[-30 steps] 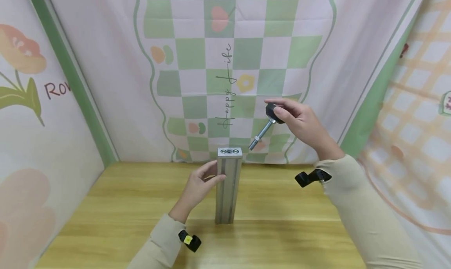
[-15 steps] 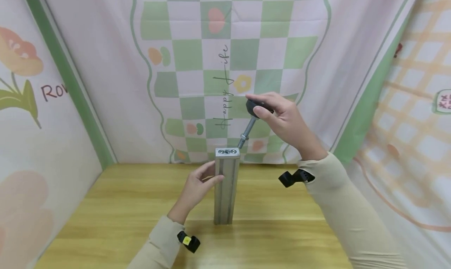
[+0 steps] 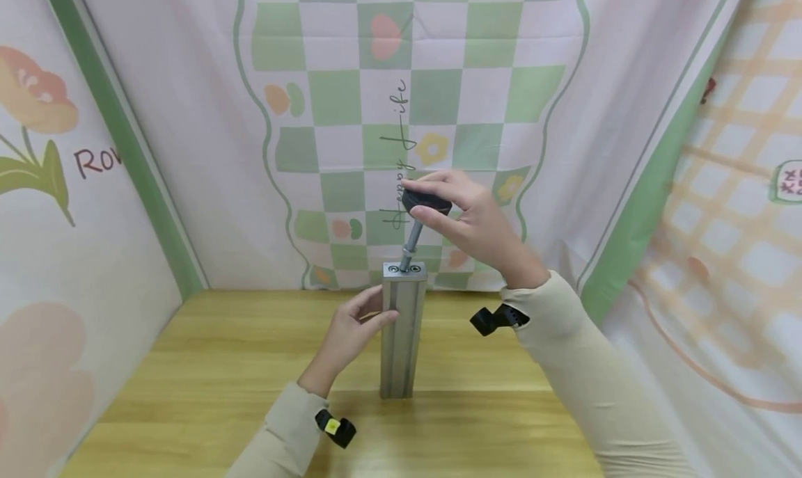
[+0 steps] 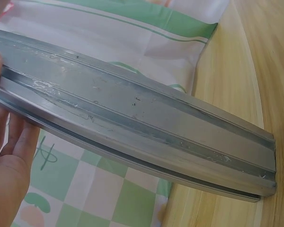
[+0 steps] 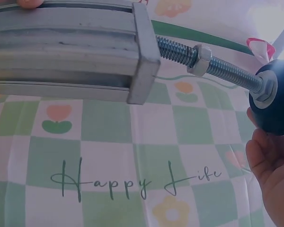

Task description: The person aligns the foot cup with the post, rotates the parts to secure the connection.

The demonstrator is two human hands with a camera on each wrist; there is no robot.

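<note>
An aluminium profile [image 3: 401, 346] stands upright on the table, capped by a metal end plate [image 3: 404, 278] with screws in it. My left hand [image 3: 344, 339] grips the profile's upper part from the left, thumb on the near face. My right hand [image 3: 479, 220] holds a levelling foot by its black base [image 3: 426, 202], the threaded rod [image 3: 413, 237] pointing down at a slant. The rod's tip meets the plate's middle; how deep it sits in the hole I cannot tell. A hex nut [image 5: 199, 60] is partway along the rod in the right wrist view.
The wooden table [image 3: 250, 367] spreads around the profile's foot. A checked cloth [image 3: 438, 95] with printed lettering hangs behind it, and printed curtains [image 3: 714, 269] close off the sides. Both wrists wear black camera mounts, such as the left one [image 3: 338, 431].
My right hand has moved left and slightly down, bringing the levelling foot from beside the profile to the end plate. The rod has become steeper. My left hand keeps its hold.
</note>
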